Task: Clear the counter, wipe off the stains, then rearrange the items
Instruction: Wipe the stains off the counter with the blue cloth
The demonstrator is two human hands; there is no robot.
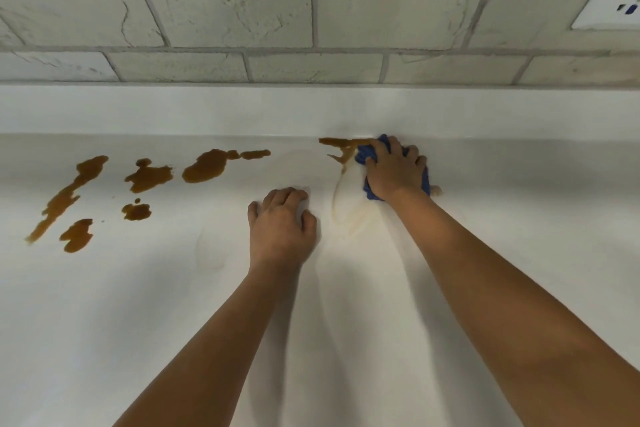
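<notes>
My right hand (394, 170) presses a crumpled blue cloth (367, 152) onto the white counter (346, 322) close to its back edge, fingers curled over the cloth. A brown stain (337, 144) runs just left of the cloth, with a pale smeared streak (346, 208) below it. My left hand (280, 222) rests on the counter with its fingers bent, holding nothing. Several thick brown stains lie further left: one blotch (204, 166), another (149, 177), and a long streak (65, 198).
A raised white ledge (311, 107) runs along the back of the counter under a grey brick-pattern wall (242, 21). A white wall socket (613, 0) sits at the upper right.
</notes>
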